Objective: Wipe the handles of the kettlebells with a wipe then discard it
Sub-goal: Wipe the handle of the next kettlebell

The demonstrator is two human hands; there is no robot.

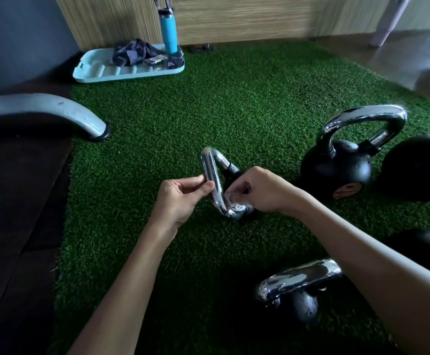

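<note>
This is a small gym corner. Green artificial turf [234, 111] covers the floor under the fingers [201, 187]. Black kettlebells [336, 170] with chrome handles stand to their right and nearer than them. To their left, an exercise machine's grey foot [55, 111] rests on dark rubber matting [16, 201]. Far beyond them, a blue water bottle [169, 32] and a crumpled cloth [132, 53] sit on a tray [98, 71].

Deep green turf [234, 111]. The kettlebells [336, 167] are black with mirror-chrome handles [362, 115]; the biggest bears a coppery round label [345, 188]. Turquoise water bottle [169, 32], pale aqua tray [101, 73], dark blue-grey cloth [132, 53], tan wall panel [234, 19] with fine horizontal streaks.
</note>
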